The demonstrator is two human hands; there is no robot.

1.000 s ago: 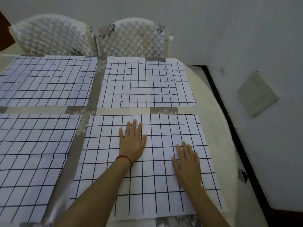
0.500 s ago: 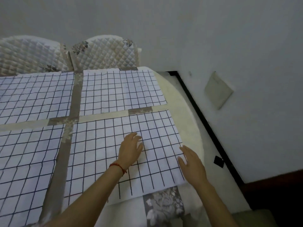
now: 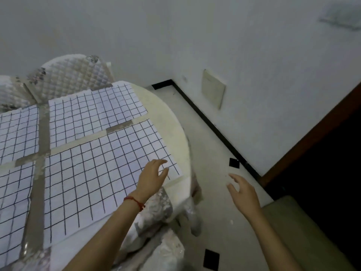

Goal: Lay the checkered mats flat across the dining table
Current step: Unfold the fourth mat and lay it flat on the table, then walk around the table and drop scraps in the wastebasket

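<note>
Several white mats with black grid lines lie flat on the dining table (image 3: 175, 133). The near right mat (image 3: 101, 177) lies closest to me, and the far right mat (image 3: 93, 112) sits behind it. Two more mats show at the left edge: a far left mat (image 3: 17, 132) and a near left mat (image 3: 13, 208). My left hand (image 3: 151, 177), with a red thread at the wrist, hovers over the near right mat's right corner, fingers relaxed. Off the table's right side, my right hand (image 3: 242, 189) hangs in the air over the floor, fingers loosely spread, holding nothing.
Two quilted white chairs (image 3: 72, 75) stand behind the table. The table's rounded edge runs close to the white wall (image 3: 254, 55). The pale floor (image 3: 214, 153) has black tile insets. A dark doorway (image 3: 322, 182) opens at the right, and a beige cushion (image 3: 304, 235) lies below it.
Both hands have lifted off the near right mat. My view has swung right; the right hand now hangs beyond the table edge, and the left hand has moved to the mat's right corner.
</note>
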